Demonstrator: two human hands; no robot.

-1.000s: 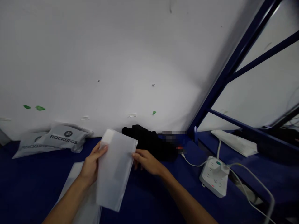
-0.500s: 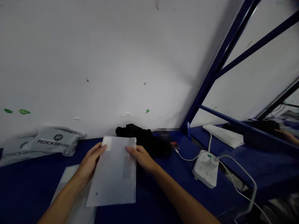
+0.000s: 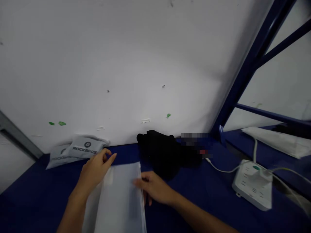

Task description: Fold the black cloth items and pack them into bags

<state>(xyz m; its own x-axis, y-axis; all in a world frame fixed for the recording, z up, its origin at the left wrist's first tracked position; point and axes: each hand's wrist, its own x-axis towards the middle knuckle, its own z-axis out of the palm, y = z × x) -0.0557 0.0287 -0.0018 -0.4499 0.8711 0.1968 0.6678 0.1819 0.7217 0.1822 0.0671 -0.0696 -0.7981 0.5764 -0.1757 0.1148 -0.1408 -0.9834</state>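
A frosted plastic zip bag (image 3: 119, 200) is in front of me, its far edge tilted slightly. My right hand (image 3: 152, 186) pinches its right edge, thumb on top and fingers below. At the bag's upper left corner is my left hand (image 3: 96, 170), off the plastic, with bent fingers and the thumb apart, holding nothing. Under the bag's left side another pale plastic bag (image 3: 91, 207) shows in part, the rest of it covered. The near end of the upper bag runs out of view.
Two grey ROCKBROS packages (image 3: 81, 147) lie by the wall at the left. Dark cloth (image 3: 165, 155) is bunched at the back. A white power strip (image 3: 254, 184) with cables stands on the blue table (image 3: 201, 194) at the right, near a blue metal frame (image 3: 245, 77).
My view has turned left. The zip bag has come lower and nearer me. My left hand has let go of its left edge, while the right still grips the other edge.
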